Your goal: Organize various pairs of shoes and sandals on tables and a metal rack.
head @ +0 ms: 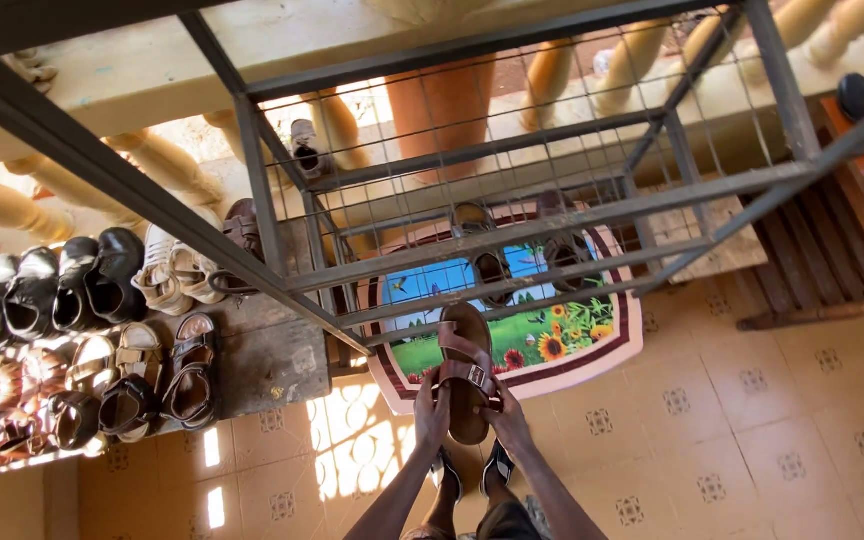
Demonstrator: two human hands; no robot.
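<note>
A: Two hands on one brown leather strapped sandal [467,372]. Left hand [432,410] and right hand [505,418] each clasp a side near its heel.

B: Where is it?

A: Low in front of the grey metal wire-shelf rack [512,180], over the flower-print oval mat [592,345]. Rows of sandals and shoes on the wooden board [272,365], left.

Ahead of you stands a grey metal rack [512,170] of bars and wire mesh, with a picture mat [572,345] of sunflowers lying on the tiled floor [752,440] beneath it. To your left, rows of shoes and sandals [82,330] sit on a low wooden board [272,365], and pale balusters [12,205] run behind them.
</note>
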